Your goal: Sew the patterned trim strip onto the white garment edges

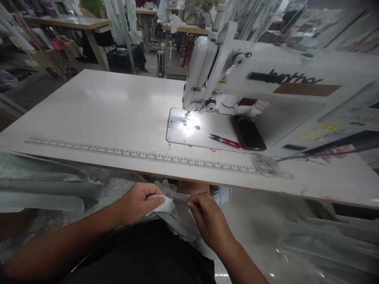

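In front of my lap, below the table's near edge, my left hand (142, 203) is closed on a pale piece of fabric (166, 205), thumb on top. My right hand (207, 217) pinches the right end of the same pale cloth between thumb and fingertips. The fabric is stretched between both hands and hangs down over my dark clothing. Beyond the table edge stands a white sewing machine (284, 67), its lamp lighting the needle plate (177, 134). Nothing lies under the presser foot that I can make out.
A clear ruler (142, 154) runs along the white table (97, 102). Red-handled thread snips (227, 141), a dark phone (248, 132) and a clear round disc (268, 165) lie near the machine. Pale fabrics (44, 185) hang at left. A person in green (93, 7) sits behind.
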Motion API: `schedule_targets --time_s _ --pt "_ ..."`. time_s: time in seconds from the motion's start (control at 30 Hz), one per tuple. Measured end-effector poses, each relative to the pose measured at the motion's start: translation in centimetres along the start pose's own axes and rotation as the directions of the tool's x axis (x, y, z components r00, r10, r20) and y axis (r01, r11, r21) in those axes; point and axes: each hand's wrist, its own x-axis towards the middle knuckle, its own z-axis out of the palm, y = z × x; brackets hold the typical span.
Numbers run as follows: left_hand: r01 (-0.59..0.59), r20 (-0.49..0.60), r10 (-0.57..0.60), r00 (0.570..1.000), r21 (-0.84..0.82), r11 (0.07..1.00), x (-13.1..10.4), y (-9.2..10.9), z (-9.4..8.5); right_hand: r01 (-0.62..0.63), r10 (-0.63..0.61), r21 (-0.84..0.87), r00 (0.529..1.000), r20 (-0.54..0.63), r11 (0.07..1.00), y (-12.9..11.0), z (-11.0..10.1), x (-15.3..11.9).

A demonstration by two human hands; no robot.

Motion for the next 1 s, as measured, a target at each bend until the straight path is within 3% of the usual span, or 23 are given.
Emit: schedule_targets --time_s 0.2,0.33,0.43,0.57,0.7,0.9,1.0 --pt "-0.012 0.027 0.011 1.000 0.060 0.998 0.1 -0.1 0.8 0.211 -0.208 0.026 0.974 -0.087 0.977 -2.8 -0.2 2.2" --pt "-0.021 0.017 0.019 1.000 0.088 0.996 0.1 -0.2 0.8 0.257 -0.255 0.024 0.966 -0.047 0.966 -2.9 0.2 2.6" --pt "-0.013 0.006 0.012 1.000 0.102 0.995 0.2 -0.2 0.9 0.271 -0.266 0.048 0.960 -0.082 0.961 -2.7 0.2 2.5" --pt "0.004 0.043 -0.009 0.999 0.105 0.994 0.2 0.0 0.9 0.320 -0.309 0.190 0.947 -0.084 0.928 -2.8 0.1 2.0" --pt "0.002 0.158 -0.005 0.987 0.018 1.000 0.1 0.3 1.0 0.364 -0.364 0.336 0.929 -0.064 0.869 -3.4 0.1 1.7" --pt "-0.017 0.266 0.029 0.964 -0.046 0.999 0.0 0.5 1.1 0.433 -0.464 0.344 0.886 0.008 0.833 -4.4 -0.5 1.9" --pt "-0.046 0.191 0.049 0.980 -0.021 0.999 -0.4 0.3 0.2 0.396 -0.411 0.118 0.895 0.172 0.911 -2.3 0.0 0.2"
